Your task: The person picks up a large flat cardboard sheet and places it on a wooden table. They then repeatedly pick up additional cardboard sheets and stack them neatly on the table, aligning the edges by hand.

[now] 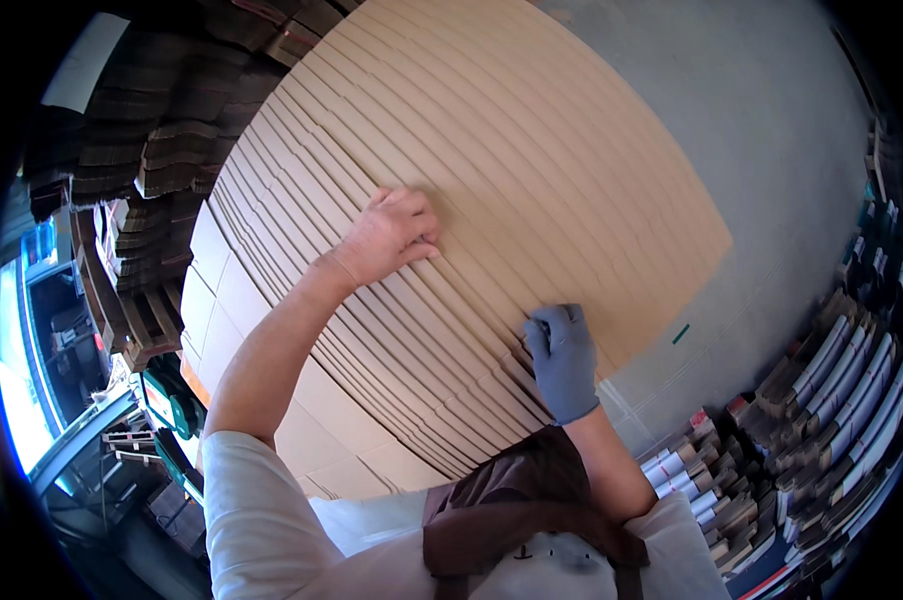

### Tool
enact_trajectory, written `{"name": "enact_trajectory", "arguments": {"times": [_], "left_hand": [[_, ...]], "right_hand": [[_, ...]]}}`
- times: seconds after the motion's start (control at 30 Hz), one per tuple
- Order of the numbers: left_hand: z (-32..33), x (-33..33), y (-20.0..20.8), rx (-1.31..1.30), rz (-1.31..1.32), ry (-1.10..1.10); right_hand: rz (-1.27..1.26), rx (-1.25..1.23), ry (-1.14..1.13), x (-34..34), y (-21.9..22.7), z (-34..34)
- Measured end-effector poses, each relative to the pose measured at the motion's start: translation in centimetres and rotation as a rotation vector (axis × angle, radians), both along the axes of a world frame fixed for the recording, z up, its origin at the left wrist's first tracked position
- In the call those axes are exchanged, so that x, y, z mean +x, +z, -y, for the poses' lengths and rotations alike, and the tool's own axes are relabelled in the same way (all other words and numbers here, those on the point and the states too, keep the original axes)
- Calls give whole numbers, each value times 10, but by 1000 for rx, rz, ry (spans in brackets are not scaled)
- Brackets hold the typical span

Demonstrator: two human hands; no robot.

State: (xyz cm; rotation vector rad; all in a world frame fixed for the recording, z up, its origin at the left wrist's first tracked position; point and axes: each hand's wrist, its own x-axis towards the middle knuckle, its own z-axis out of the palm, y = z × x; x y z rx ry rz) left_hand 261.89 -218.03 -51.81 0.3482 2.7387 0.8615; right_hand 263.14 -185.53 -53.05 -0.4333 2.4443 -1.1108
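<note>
A large spread of flat tan cardboard sheets (532, 150) lies fanned out before me, each one overlapping its neighbour so the edges form long slanting rows. My bare left hand (397, 235) rests near the middle of the spread, its fingers curled over a sheet's edge and the thumb close by. On my right hand (564, 360) is a grey glove. Its fingers are bent closed at the near right end of the same rows, around a sheet edge. The fingertips of both hands are partly hidden, and how many sheets they hold cannot be seen.
Tall stacks of dark flattened cardboard (172, 130) rise at the far left above a wooden pallet (152, 315). More bundled cardboard (832, 390) stands at the lower right. Grey floor (752, 130) borders the spread on the right, with a small green strip (681, 333) on it.
</note>
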Motion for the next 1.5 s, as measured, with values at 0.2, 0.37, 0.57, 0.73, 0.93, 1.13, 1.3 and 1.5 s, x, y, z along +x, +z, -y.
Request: {"name": "enact_trajectory", "arguments": {"times": [0.2, 0.37, 0.57, 0.73, 0.93, 1.13, 1.3, 1.5], "left_hand": [[1, 2, -2, 12, -16, 9], [-3, 1, -1, -9, -31, 74], [-1, 14, 0, -99, -282, 87], [-3, 37, -11, -3, -239, 84], [-2, 39, -19, 13, -230, 104], [-1, 38, -18, 21, -226, 95], [-1, 38, -18, 36, -237, 102], [0, 39, -18, 47, -229, 92]], "right_hand": [[-458, 74, 160, -11, -2, 23], [-465, 62, 254, -23, -12, 72], [-474, 153, 311, -30, -16, 78], [-455, 193, 336, -28, -18, 78], [-457, 214, 343, -27, -20, 76], [-478, 235, 344, -26, -23, 76], [-470, 225, 345, -30, -22, 75], [-473, 228, 349, -31, -21, 75]]}}
